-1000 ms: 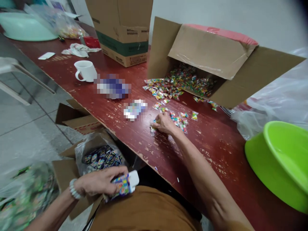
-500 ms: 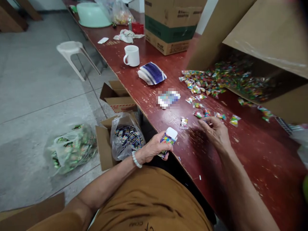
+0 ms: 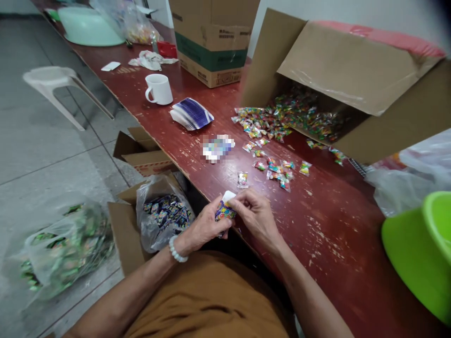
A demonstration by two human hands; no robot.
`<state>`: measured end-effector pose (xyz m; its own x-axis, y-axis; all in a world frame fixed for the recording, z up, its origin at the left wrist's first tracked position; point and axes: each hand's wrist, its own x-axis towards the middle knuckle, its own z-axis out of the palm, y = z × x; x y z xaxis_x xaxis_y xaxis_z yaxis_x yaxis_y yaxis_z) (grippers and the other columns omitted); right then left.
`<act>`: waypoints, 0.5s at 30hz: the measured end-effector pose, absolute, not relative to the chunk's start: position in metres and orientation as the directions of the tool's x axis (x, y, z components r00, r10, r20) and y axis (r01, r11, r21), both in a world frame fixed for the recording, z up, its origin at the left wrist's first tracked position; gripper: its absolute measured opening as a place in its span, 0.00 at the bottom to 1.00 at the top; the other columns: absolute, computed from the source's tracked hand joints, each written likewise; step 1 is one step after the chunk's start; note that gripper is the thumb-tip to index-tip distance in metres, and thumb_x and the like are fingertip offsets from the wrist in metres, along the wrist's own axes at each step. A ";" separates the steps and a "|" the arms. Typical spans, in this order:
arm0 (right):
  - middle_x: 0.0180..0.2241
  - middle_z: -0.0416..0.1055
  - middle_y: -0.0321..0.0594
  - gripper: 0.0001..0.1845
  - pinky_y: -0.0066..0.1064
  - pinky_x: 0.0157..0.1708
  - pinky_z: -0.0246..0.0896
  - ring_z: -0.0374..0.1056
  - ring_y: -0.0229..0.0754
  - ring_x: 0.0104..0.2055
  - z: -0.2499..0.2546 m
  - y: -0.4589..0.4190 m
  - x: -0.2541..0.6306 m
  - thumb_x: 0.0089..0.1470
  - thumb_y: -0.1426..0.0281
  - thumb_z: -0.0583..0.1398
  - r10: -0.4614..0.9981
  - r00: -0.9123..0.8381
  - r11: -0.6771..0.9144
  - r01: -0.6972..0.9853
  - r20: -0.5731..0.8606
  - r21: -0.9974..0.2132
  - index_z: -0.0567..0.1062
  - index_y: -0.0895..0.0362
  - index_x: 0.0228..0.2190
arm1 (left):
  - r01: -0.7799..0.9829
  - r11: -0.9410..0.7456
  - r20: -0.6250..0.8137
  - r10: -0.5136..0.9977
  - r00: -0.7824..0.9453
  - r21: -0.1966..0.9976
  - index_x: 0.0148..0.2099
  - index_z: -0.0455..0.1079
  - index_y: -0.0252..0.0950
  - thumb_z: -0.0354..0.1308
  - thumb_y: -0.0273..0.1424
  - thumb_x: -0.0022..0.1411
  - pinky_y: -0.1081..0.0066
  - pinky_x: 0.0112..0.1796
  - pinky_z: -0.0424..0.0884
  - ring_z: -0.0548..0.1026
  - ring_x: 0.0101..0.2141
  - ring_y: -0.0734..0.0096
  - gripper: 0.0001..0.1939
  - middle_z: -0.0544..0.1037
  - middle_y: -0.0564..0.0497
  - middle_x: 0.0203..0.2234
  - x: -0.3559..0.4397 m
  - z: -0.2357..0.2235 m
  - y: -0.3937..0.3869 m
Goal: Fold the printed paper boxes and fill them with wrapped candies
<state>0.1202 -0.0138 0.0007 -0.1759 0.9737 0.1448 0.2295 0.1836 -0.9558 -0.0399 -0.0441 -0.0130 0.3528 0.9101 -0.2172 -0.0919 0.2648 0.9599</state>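
At the near edge of the worn red table, my left hand grips a small colourful box with a white open flap. My right hand is pinched at the box's open top, fingers closed on it; whether a packet is between them is hidden. Several small colourful candy packets lie loose on the table just beyond my hands, one packet closest. More packets spill from a big cardboard box lying on its side.
A stack of flat blue-and-white cartons, a white mug and an upright cardboard box stand further back. A green basin sits at the right. Below the table edge: a bag of filled small boxes in a carton, another bag, a white stool.
My right hand left the loose packets and came back to the small box. My left hand raised the box from my lap to the table edge, where both hands now meet.
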 end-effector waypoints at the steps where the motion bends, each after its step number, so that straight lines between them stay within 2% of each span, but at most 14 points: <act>1: 0.28 0.68 0.37 0.12 0.33 0.36 0.62 0.65 0.40 0.33 0.002 -0.014 0.124 0.55 0.63 0.64 0.953 -0.247 0.243 0.264 0.178 -0.933 0.76 0.55 0.24 | -0.129 0.272 -0.213 0.912 0.350 0.954 0.47 0.65 0.36 0.62 0.31 0.57 0.76 0.24 0.69 0.69 0.23 0.78 0.16 0.70 0.56 0.28 -0.040 -0.012 -0.043; 3: 0.34 0.68 0.40 0.13 0.35 0.43 0.63 0.66 0.43 0.40 0.006 -0.015 0.130 0.59 0.61 0.61 0.924 -0.330 0.279 0.246 0.191 -0.928 0.78 0.54 0.25 | -0.238 0.317 -0.226 0.911 0.344 0.918 0.46 0.66 0.35 0.61 0.39 0.60 0.76 0.23 0.69 0.70 0.24 0.76 0.16 0.72 0.54 0.28 -0.040 -0.010 -0.041; 4: 0.37 0.68 0.41 0.14 0.35 0.43 0.64 0.67 0.43 0.42 0.006 -0.016 0.132 0.60 0.60 0.60 0.934 -0.318 0.232 0.193 0.163 -0.953 0.79 0.54 0.28 | -0.288 0.361 -0.254 0.902 0.349 0.887 0.45 0.67 0.34 0.57 0.44 0.62 0.76 0.23 0.69 0.71 0.23 0.75 0.18 0.73 0.52 0.28 -0.040 -0.008 -0.039; 7: 0.38 0.69 0.39 0.13 0.33 0.34 0.68 0.69 0.40 0.35 0.002 -0.019 0.129 0.57 0.57 0.63 0.973 -0.224 -0.077 -0.087 -0.056 -0.993 0.76 0.51 0.40 | -0.360 0.485 -0.360 0.860 0.362 0.797 0.42 0.69 0.31 0.48 0.54 0.65 0.74 0.20 0.69 0.71 0.19 0.74 0.28 0.75 0.48 0.24 -0.038 -0.007 -0.036; 9: 0.35 0.70 0.36 0.20 0.31 0.27 0.67 0.68 0.39 0.29 -0.004 -0.022 0.124 0.53 0.58 0.66 0.935 -0.303 -0.263 -0.243 -0.184 -0.934 0.71 0.49 0.45 | -0.367 0.484 -0.364 0.863 0.352 0.794 0.43 0.70 0.31 0.52 0.52 0.64 0.75 0.18 0.69 0.71 0.19 0.73 0.27 0.75 0.49 0.24 -0.035 -0.008 -0.035; 10: 0.34 0.70 0.35 0.20 0.30 0.24 0.66 0.68 0.38 0.27 -0.006 -0.023 0.121 0.53 0.58 0.67 0.912 -0.355 -0.310 -0.270 -0.206 -0.911 0.70 0.48 0.46 | -0.370 0.452 -0.337 0.879 0.337 0.811 0.44 0.70 0.31 0.55 0.50 0.63 0.75 0.18 0.70 0.72 0.19 0.73 0.24 0.75 0.50 0.24 -0.034 -0.008 -0.036; 12: 0.34 0.71 0.36 0.15 0.29 0.23 0.66 0.68 0.38 0.27 -0.007 -0.024 0.117 0.55 0.59 0.65 0.915 -0.366 -0.260 -0.221 -0.167 -0.940 0.73 0.50 0.42 | -0.371 0.384 -0.279 0.910 0.306 0.845 0.46 0.70 0.33 0.59 0.46 0.62 0.77 0.17 0.69 0.72 0.20 0.73 0.21 0.75 0.51 0.24 -0.032 -0.011 -0.037; 15: 0.34 0.73 0.39 0.07 0.32 0.31 0.68 0.70 0.41 0.33 -0.004 -0.022 0.118 0.57 0.62 0.64 0.975 -0.200 0.100 0.026 0.092 -0.995 0.78 0.52 0.32 | -0.416 0.426 -0.304 0.894 0.329 0.803 0.44 0.70 0.35 0.58 0.47 0.64 0.77 0.16 0.69 0.73 0.18 0.73 0.19 0.76 0.51 0.24 -0.031 -0.012 -0.035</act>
